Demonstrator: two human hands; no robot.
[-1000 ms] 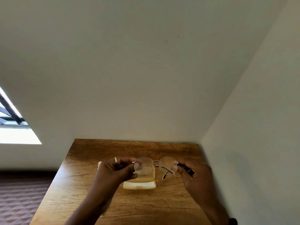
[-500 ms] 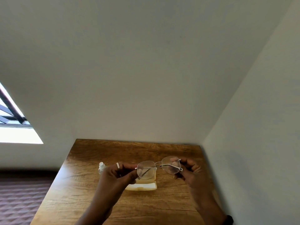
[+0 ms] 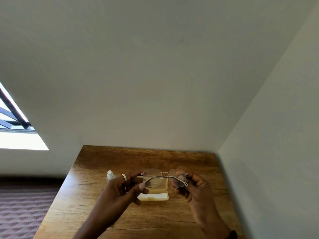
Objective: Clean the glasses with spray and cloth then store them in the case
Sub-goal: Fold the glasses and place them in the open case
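Glasses [image 3: 164,177] between both hands, above open case [image 3: 155,195]

I hold the thin-rimmed glasses [image 3: 164,177] level above the open cream case [image 3: 155,195]; spray bottle [image 3: 110,175], possibly capped, at ten o'clock.

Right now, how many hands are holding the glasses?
2. The left hand pinches the left end of the glasses, and the right hand holds the right end, above the open case.

Wooden table [image 3: 103,213], open cream case [image 3: 156,196], small spray bottle [image 3: 110,175] on it
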